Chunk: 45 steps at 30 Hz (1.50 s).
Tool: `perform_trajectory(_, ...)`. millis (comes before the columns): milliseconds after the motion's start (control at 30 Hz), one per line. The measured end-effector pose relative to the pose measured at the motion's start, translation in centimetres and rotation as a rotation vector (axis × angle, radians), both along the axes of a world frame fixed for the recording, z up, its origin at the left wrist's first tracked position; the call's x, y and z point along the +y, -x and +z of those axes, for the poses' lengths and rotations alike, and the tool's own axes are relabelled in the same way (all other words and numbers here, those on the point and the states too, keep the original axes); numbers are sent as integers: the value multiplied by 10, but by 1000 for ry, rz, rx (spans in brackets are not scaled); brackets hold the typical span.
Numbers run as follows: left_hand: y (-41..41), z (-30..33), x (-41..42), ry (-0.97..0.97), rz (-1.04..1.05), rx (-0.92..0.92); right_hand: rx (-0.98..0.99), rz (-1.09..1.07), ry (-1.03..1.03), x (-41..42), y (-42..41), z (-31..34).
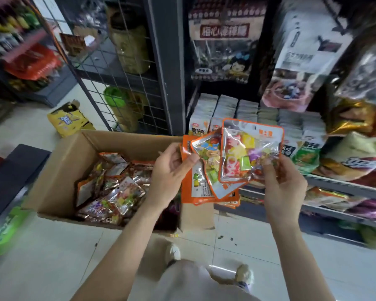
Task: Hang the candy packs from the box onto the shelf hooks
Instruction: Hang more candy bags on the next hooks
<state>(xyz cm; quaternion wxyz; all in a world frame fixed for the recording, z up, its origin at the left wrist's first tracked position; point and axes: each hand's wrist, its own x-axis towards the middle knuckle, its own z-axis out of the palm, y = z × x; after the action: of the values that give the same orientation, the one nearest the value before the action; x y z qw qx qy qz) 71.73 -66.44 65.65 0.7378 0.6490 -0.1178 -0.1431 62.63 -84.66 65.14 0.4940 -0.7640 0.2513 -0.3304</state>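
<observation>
Several candy packs (pixel 211 170) fanned between both hands: left hand (pixel 172 170) grips the stack, right hand (pixel 284 187) pinches the front pack (pixel 248 153); peel it free before seeking a hook

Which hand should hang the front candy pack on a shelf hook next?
Probably the right hand: it pinches the front candy pack alone and is nearer the shelf. The left hand holds the stack.

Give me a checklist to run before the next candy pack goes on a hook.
1. Packs in hand: ok, left hand holds a fanned stack.
2. Single pack separated: ok, right hand pinches the front pack.
3. Hang hole at the pack's top: cannot tell, blurred.
4. Free hook in view: cannot tell.
5. Supply: ok, box holds more packs.
</observation>
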Motion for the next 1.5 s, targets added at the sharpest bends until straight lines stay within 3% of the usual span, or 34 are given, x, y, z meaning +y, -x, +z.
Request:
perform_trajectory(267,87,-2,-132,-108,-38,-28,0,27,169,-137,94,7)
perform_trajectory(433,119,-7,-189,-189,-30,-88,75,171,89,-205,132,16)
perform_trajectory(700,122,6,-249,-289,16,-209,103,54,-71,-269,156,22)
perform_trajectory(900,108,14,-279,-274,-26,-282,128,141,-37,-293,156,34)
perform_trajectory(1033,99,23,-297,-275,-23,-327,36,234,-36,-301,150,43)
perform_trajectory(1133,92,27,-310,-251,-3,-298,-61,118,104,-312,139,45)
perform_trajectory(1300,74,26,-330,-227,3,-304,-206,-90,-31,-342,111,45)
perform_trajectory(1500,60,19,-343,-208,0,-280,-225,-136,-12,-367,83,51)
